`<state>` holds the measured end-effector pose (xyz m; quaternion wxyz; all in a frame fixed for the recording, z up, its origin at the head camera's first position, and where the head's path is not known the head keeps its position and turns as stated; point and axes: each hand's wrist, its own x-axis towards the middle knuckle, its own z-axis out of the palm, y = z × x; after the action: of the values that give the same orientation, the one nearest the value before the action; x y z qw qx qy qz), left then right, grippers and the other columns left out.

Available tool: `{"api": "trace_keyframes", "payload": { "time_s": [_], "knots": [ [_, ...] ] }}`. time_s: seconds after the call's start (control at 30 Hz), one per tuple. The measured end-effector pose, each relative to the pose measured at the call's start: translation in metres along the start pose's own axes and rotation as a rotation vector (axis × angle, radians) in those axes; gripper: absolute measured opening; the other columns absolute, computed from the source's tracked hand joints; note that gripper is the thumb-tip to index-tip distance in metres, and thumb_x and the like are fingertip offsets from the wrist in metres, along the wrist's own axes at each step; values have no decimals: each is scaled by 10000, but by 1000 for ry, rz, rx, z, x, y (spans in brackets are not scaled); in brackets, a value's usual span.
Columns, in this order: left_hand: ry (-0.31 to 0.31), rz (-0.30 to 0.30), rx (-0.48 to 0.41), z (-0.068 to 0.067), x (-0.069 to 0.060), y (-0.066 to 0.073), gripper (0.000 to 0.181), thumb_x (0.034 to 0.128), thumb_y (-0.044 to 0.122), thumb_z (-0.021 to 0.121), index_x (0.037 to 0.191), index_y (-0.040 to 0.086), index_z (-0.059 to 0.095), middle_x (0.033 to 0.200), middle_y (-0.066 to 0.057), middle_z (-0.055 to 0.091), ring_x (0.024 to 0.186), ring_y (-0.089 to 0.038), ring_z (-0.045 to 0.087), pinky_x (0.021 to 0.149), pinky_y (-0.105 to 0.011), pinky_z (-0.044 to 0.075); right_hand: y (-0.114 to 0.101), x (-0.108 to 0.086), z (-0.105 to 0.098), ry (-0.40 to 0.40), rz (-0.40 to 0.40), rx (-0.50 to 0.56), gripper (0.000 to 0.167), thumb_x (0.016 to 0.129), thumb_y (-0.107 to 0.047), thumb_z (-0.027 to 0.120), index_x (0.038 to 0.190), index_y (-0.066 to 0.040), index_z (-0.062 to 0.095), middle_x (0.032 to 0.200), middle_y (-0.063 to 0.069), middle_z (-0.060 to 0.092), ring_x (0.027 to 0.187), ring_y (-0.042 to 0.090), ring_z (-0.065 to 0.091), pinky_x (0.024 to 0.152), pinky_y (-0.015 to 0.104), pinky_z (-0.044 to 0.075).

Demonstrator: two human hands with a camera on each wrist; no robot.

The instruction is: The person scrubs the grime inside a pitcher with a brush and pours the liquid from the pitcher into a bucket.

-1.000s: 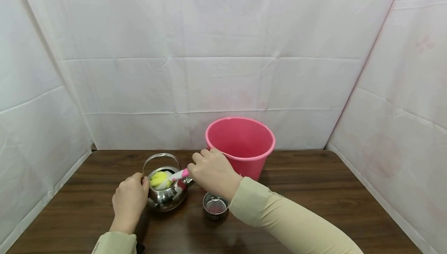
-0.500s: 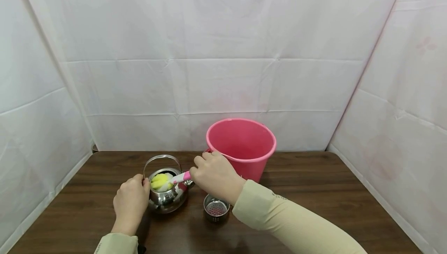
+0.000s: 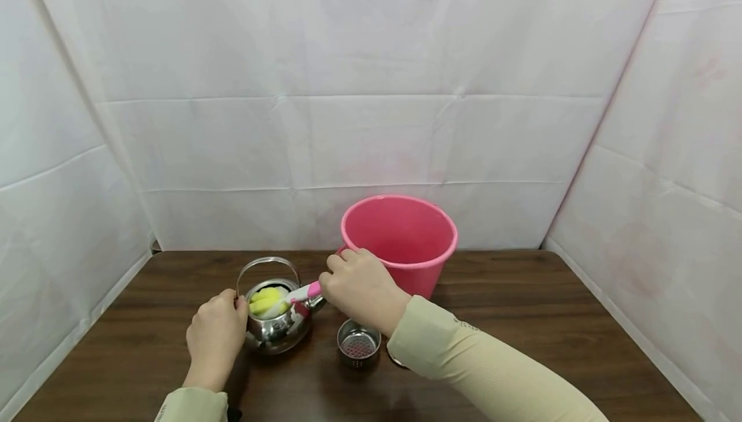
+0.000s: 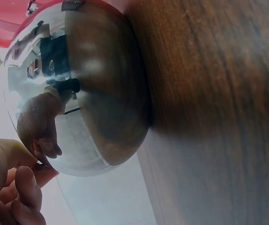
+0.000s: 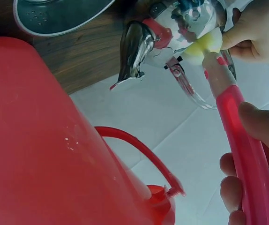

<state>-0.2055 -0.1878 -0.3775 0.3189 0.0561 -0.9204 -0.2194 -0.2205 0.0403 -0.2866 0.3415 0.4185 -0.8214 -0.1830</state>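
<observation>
A shiny metal kettle (image 3: pixel 277 333) stands on the table with its lid off and its arched handle up; its curved side (image 4: pixel 111 84) fills much of the left wrist view. My left hand (image 3: pixel 216 338) pinches the handle's base at the kettle's left edge. My right hand (image 3: pixel 365 290) grips the pink handle (image 5: pixel 244 150) of a brush, with fingers curled round it. The brush's yellow sponge head (image 3: pixel 268 301) sits in the kettle's mouth. The kettle's spout (image 5: pixel 134 51) points toward the bucket.
A pink bucket (image 3: pixel 414 274) stands behind my right hand, its handle (image 5: pixel 144 149) hanging at the side. A small perforated metal strainer (image 3: pixel 359 345) sits on the table in front, with a round rim partly hidden by my right sleeve.
My right hand has shifted slightly to the right with the brush handle, and a round rim shows beside the sleeve. The left hand keeps its hold on the kettle.
</observation>
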Motion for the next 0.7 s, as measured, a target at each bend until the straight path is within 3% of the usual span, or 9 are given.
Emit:
{"api": "trace_keyframes", "payload": {
  "time_s": [0.17,0.7],
  "knots": [
    [-12,0,1,-1,0,-1,164,870,64,558,858,-71,650,712,-238,645,595,-438,613,441,-513,439,1,1,2,21,27,18,49,822,-220,700,789,-237,733,709,-44,624,626,127,560,522,229,431],
    [-10,3,-9,-3,-1,-2,143,860,54,558,842,-64,638,699,-216,637,574,-420,606,424,-496,427,4,2,5,-43,78,72,90,828,-290,685,829,-220,741,738,-33,643,646,132,576,522,228,439]
  ]
}}
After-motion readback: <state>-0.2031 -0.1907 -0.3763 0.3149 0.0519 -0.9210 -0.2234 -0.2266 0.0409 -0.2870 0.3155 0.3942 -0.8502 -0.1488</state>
